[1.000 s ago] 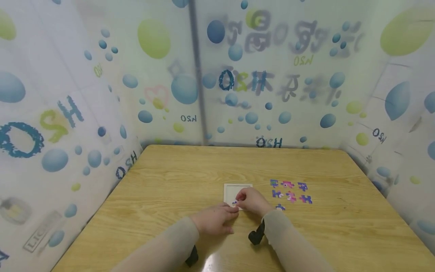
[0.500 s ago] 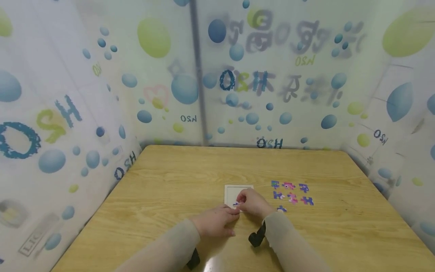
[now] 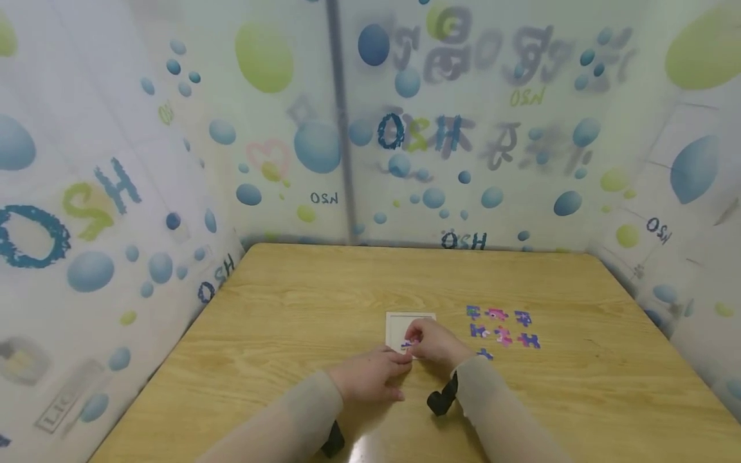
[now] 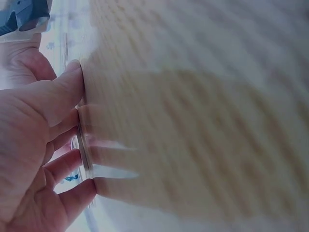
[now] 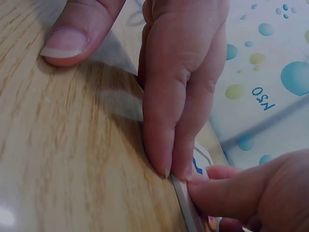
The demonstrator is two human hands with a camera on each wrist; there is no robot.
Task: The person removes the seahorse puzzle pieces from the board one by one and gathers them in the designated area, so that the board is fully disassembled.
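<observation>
My right hand [image 3: 437, 344] bends over a shallow white puzzle tray [image 3: 393, 321], its thumb and forefinger pinching a small blue and white puzzle piece [image 3: 407, 344] low in it. The fingers largely cover that piece; a blue bit of the puzzle piece [image 5: 197, 166] shows beside the thumb in the right wrist view. My left hand [image 3: 370, 376] rests on the table, its fairly straight fingertips touching the tray's near edge. In the left wrist view, the fingers [image 4: 72, 193] meet the thin edge of the tray.
Several loose purple and pink puzzle pieces [image 3: 502, 335] lie in rows right of the tray, the nearest piece [image 3: 485, 354] close to my right wrist. Beneath everything is a wooden table [image 3: 301, 296], bounded by a patterned curtain [image 3: 278, 212] at the back and sides.
The view shifts slightly. My right fingers make small movements over the piece at the tray's near side, and more of it shows now. My left hand stays at the edge.
</observation>
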